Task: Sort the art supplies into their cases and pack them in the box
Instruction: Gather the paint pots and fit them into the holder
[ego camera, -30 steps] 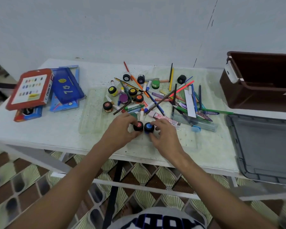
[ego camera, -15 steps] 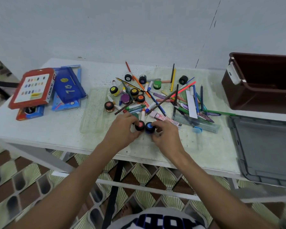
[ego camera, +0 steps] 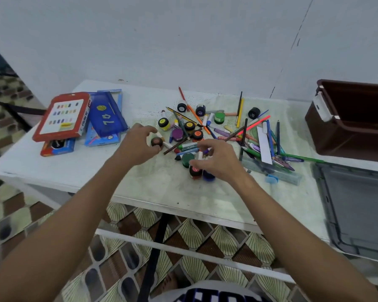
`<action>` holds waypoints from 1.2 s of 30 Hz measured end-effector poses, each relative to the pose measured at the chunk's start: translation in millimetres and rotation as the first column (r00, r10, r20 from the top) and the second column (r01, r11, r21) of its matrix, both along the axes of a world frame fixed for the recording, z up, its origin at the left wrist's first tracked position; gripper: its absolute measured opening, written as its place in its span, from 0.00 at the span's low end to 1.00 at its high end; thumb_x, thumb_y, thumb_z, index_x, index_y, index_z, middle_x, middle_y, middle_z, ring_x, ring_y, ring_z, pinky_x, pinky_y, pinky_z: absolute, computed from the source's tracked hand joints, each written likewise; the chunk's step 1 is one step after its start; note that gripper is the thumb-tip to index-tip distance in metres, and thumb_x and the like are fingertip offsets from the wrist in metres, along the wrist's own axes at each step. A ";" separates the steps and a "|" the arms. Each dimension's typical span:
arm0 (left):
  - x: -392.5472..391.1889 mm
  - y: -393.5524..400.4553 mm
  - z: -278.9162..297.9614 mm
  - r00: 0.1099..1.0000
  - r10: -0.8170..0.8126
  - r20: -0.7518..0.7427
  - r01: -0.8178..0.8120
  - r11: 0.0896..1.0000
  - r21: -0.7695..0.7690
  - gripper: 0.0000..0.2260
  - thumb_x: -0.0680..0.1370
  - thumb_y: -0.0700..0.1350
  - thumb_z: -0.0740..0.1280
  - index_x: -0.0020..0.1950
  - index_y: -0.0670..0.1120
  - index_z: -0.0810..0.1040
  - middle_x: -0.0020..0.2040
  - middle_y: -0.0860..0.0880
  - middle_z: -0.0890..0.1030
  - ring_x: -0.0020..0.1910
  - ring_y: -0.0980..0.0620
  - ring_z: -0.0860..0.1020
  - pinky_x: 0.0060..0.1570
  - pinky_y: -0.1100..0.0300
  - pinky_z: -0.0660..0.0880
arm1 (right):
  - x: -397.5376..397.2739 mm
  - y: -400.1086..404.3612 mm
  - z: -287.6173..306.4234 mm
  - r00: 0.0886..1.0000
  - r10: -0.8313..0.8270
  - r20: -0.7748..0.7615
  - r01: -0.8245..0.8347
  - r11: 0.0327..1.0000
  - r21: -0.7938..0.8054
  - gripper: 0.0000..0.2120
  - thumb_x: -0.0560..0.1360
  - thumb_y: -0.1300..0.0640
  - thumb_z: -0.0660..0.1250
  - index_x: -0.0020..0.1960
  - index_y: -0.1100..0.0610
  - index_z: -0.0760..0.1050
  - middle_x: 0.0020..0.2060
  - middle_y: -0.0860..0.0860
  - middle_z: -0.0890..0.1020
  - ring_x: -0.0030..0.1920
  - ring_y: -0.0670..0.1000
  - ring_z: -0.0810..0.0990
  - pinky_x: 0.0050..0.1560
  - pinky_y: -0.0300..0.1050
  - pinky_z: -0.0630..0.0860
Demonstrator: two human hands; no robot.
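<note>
A heap of pencils, pens, crayons and small paint jars (ego camera: pixel 218 129) lies mid-table. My left hand (ego camera: pixel 135 144) curls around a brown-lidded paint jar (ego camera: pixel 157 141) at the heap's left edge, with the thumb below it and the fingers above. My right hand (ego camera: pixel 220 160) hovers with its fingers apart over the near edge of the heap, holding nothing. Just under its thumb stand a red-lidded jar (ego camera: pixel 194 171) and a blue-lidded jar (ego camera: pixel 208 175), with a green jar (ego camera: pixel 187 158) behind them. The brown box (ego camera: pixel 354 136) stands open at the far right.
At the left lie a red oil-pastel case (ego camera: pixel 62 116), a blue pencil pouch (ego camera: pixel 107 116) on a blue flat box (ego camera: pixel 102 139), and a small red-blue box (ego camera: pixel 57 147). A clear plastic case (ego camera: pixel 277 174) lies under the pens. A grey lid (ego camera: pixel 358 210) rests at the right front.
My left hand left the red-lidded jar and moved left and back to the brown-lidded jar. My right hand lifted off the blue-lidded jar and spread its fingers. Both jars stay on the table.
</note>
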State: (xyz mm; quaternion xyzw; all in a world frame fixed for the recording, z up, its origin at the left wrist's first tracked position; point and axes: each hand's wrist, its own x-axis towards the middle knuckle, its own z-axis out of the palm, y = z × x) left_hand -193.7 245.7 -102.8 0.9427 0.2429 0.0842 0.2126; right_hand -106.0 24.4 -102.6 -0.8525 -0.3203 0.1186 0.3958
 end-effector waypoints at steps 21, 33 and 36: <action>6.5 9.2 1.9 0.997 -0.063 0.037 0.066 0.994 -0.089 0.14 0.71 0.49 0.74 0.55 0.49 0.80 0.47 0.52 0.81 0.44 0.52 0.78 0.39 0.64 0.69 | 13.1 37.3 -3.9 0.995 0.015 -0.097 -0.022 0.997 -0.072 0.15 0.65 0.56 0.77 0.50 0.58 0.82 0.45 0.52 0.82 0.44 0.48 0.79 0.36 0.33 0.72; -27.5 -66.0 20.3 0.966 -0.217 0.140 0.247 0.932 -0.266 0.16 0.68 0.53 0.77 0.53 0.54 0.81 0.44 0.58 0.82 0.42 0.61 0.80 0.40 0.66 0.74 | -17.5 -43.1 25.3 0.972 -0.049 -0.229 0.077 0.990 0.118 0.17 0.66 0.58 0.77 0.54 0.50 0.80 0.47 0.46 0.82 0.47 0.48 0.80 0.46 0.43 0.79; -33.1 -80.1 12.0 0.956 -0.273 0.107 0.292 0.922 -0.252 0.12 0.68 0.54 0.76 0.49 0.54 0.81 0.41 0.57 0.81 0.40 0.60 0.79 0.39 0.66 0.74 | -32.3 -58.0 14.0 0.984 -0.074 -0.162 0.084 0.995 0.057 0.18 0.63 0.57 0.80 0.50 0.48 0.80 0.45 0.42 0.81 0.45 0.45 0.77 0.40 0.34 0.71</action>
